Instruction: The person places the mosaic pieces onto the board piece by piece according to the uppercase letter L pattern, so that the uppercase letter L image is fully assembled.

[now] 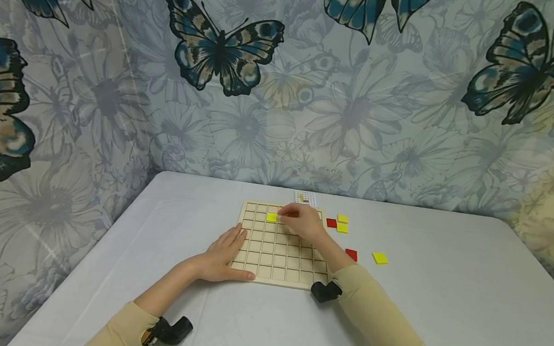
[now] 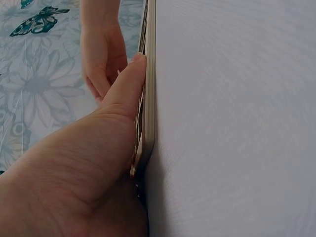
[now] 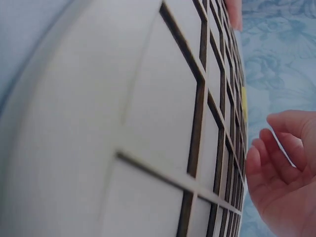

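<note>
A light wooden grid board [image 1: 280,258] lies on the white table. One yellow square tile [image 1: 271,217] sits in a cell of an upper row. My right hand [image 1: 304,223] hovers over the far part of the board, fingertips just right of that tile. In the right wrist view its fingers [image 3: 264,155] are loosely bent, and nothing shows between them and the thumb. My left hand [image 1: 220,256] rests at the board's near left corner, fingers along the left side and thumb against the front edge. The left wrist view shows that thumb [image 2: 126,86] on the board's edge.
Right of the board lie a red tile [image 1: 332,223], two yellow tiles [image 1: 342,228], another red tile [image 1: 351,255] partly behind the right forearm, and a separate yellow tile [image 1: 380,258]. A small printed grid card [image 1: 304,198] lies behind the board. Butterfly-patterned cloth [image 1: 351,113] hangs behind the table.
</note>
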`<state>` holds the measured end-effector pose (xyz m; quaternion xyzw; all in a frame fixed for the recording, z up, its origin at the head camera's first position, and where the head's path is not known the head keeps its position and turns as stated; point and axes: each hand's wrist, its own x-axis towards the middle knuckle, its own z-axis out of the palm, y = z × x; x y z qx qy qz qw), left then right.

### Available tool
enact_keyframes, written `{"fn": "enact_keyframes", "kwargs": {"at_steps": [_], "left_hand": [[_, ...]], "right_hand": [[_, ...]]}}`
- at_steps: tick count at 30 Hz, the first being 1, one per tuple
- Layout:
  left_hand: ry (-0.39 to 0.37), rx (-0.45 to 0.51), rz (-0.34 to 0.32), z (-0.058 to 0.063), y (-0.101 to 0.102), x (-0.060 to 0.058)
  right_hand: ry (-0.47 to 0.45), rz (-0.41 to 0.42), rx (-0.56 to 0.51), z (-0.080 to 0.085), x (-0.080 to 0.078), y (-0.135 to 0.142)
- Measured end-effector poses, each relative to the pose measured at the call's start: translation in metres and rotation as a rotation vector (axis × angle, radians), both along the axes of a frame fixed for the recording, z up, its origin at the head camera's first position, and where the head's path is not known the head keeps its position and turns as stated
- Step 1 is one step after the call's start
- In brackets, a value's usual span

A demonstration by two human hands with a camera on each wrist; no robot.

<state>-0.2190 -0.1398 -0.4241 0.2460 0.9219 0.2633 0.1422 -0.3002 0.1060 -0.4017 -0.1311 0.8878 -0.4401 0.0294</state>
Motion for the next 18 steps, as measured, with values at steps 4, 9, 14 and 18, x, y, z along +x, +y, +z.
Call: {"fn": "enact_keyframes", "kwargs": {"at_steps": [4,9,14,18], "left_hand": [[0.003,0.001,-0.002,0.000,0.000,0.000],[0.003,-0.005,0.005,0.000,0.000,0.000],[0.002,-0.008,0.005,-0.001,0.001,0.000],[-0.001,-0.006,0.000,-0.001,0.001,0.000]], "right_hand": [[-0.008,-0.014,-0.012,-0.001,0.001,0.008],[-0.037,-0.021,-0.063,-0.001,0.005,0.019],[-0.059,-0.049,-0.090,0.000,0.007,0.030],[-0.067,-0.077,-0.089,0.002,0.010,0.039]]}}
